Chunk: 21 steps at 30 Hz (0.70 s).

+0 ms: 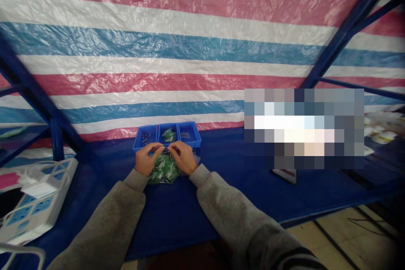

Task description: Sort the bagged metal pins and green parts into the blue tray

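My left hand and my right hand meet over a pile of small clear packets with green in them. Thumb and fingers of each are closed in a pinch, tips almost touching. Whatever lies between the fingertips is too small to name. Just behind the hands is a blue tray with three compartments. Small dark, thin metal-looking pieces lie in its left compartment, and a green packet fills part of the middle one. A few small thin pieces are in the right compartment.
A white power strip with blue sockets and a white plug and cables stands at the left. On the blue tabletop, a flat dark-edged object lies to the right, beneath a blurred-out area. Blue frame posts flank a striped sheet.
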Motion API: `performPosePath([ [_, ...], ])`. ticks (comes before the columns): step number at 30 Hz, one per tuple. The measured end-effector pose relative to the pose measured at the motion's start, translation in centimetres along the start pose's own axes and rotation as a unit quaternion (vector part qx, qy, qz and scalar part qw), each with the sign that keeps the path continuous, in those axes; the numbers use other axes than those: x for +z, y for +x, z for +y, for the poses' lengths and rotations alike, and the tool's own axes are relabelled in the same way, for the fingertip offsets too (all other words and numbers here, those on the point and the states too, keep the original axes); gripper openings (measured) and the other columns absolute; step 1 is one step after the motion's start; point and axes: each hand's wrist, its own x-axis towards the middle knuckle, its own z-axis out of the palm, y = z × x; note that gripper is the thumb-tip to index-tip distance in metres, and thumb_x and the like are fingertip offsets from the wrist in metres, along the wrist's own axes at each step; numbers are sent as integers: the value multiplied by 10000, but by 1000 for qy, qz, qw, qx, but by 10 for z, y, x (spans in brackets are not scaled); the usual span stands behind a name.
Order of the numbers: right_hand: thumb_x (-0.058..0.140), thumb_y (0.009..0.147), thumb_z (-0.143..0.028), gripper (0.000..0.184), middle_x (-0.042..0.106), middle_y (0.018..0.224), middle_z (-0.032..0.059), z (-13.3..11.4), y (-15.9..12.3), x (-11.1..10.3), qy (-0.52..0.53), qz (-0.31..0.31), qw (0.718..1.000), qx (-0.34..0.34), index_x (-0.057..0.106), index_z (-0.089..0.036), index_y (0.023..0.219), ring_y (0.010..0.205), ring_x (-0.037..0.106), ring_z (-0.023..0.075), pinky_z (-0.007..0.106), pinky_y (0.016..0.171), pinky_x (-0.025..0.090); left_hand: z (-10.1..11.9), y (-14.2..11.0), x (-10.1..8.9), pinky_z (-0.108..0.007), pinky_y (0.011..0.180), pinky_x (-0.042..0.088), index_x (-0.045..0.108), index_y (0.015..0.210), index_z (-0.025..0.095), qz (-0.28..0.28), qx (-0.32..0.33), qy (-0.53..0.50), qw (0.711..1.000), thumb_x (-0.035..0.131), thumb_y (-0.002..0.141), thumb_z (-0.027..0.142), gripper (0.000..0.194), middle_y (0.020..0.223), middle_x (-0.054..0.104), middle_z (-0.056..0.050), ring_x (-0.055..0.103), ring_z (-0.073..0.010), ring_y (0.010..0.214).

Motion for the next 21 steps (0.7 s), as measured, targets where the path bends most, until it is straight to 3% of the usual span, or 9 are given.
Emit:
performPosePath([
  [8,484,893,-252,182,658,898,43,3,0,2,4,12,1000,3,649,-195,945,804,580,152,264,754,437,8,4,1,-303,731,523,572,849,167,42,-26,-76,996,553,823,355,190,988,650,-83,623,-186,918],
  [12,460,901,-254,201,661,884,49,4,0,2,0,14,1000,-3,650,-192,920,808,585,160,269,758,436,11,3,-2,-298,745,507,535,876,167,9,-43,-57,997,523,852,333,168,782,669,-32,649,-158,763],
  [14,458,902,-260,203,659,864,49,4,0,2,-5,19,1000,-5,649,-191,909,794,585,162,268,748,435,11,2,-4,-286,753,495,572,908,172,2,-24,-5,1000,525,851,330,174,766,664,-17,640,-149,734],
  [17,449,905,-257,210,658,859,53,4,0,2,-5,34,999,-2,646,-186,898,789,586,161,263,743,434,10,2,-6,-286,807,472,620,1022,193,-7,23,59,998,499,867,318,233,900,669,-32,627,-150,792],
  [21,444,905,-249,212,657,857,54,4,1,2,-3,41,999,0,645,-182,891,785,586,158,257,744,433,7,3,-5,-270,819,458,650,1049,212,-50,78,91,992,459,888,303,265,913,658,-40,606,-155,853],
])
